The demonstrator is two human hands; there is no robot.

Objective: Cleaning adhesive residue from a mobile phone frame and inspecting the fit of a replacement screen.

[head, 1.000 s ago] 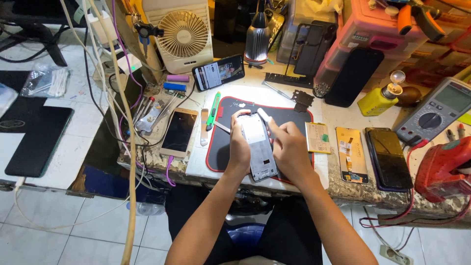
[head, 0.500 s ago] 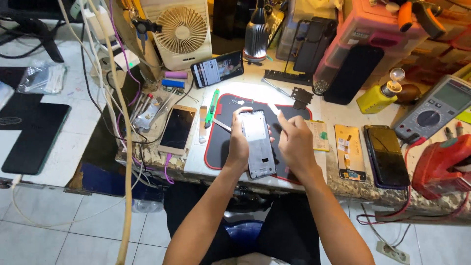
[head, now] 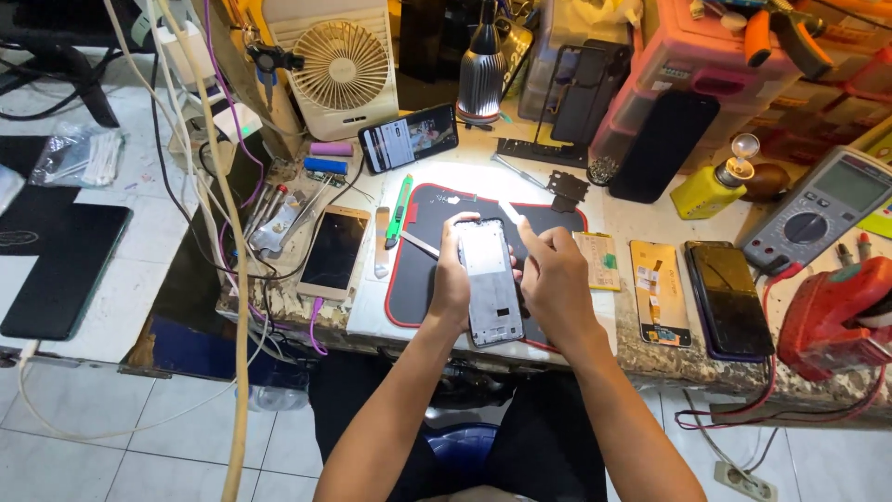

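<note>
My left hand (head: 452, 279) is clamped along the left edge of the phone frame (head: 490, 282), which I hold over the black mat (head: 423, 270), near its middle. My right hand (head: 556, 279) pinches a thin white tool (head: 512, 213) at the frame's upper right corner. If it slips, I judge the frame could twist loose and knock the battery (head: 599, 260) just right of the mat on the counter (head: 641, 209).

My left hand (head: 452, 279) hides the phone frame's (head: 490, 284) left edge; its inner parts too small to tell.
</note>
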